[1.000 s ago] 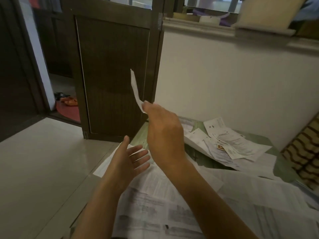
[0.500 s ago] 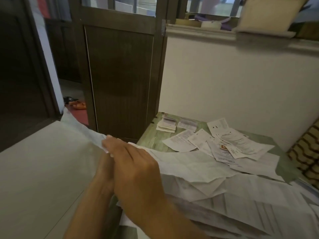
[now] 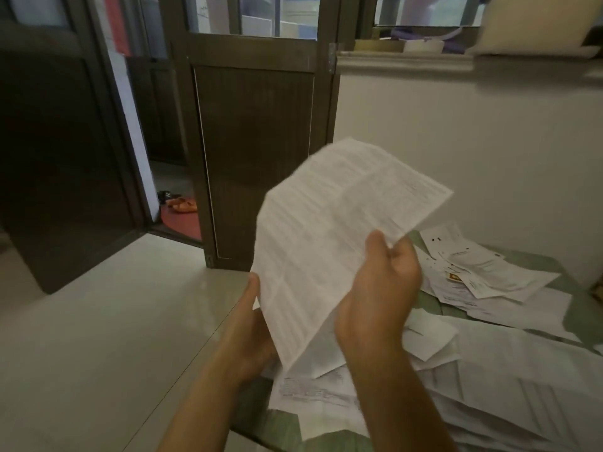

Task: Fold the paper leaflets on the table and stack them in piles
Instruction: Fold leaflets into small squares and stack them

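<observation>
Now we hold one leaflet [image 3: 339,230] up in the air above the near-left corner of the table [image 3: 280,425], its printed face tilted toward us. Our right hand [image 3: 378,288] is raised with the wrist bent back, thumb on top and fingers curled beneath, pinching the leaflet's right edge. Our left hand [image 3: 251,318] sits lower, thumb against the left edge, its fingers hidden behind it. Loose papers [image 3: 489,402] cover the table under both forearms.

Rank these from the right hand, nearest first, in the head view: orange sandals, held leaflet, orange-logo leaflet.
1. Held leaflet, pinched by the right hand.
2. Orange-logo leaflet, on the table to its right.
3. Orange sandals, far left, well beyond both.
</observation>
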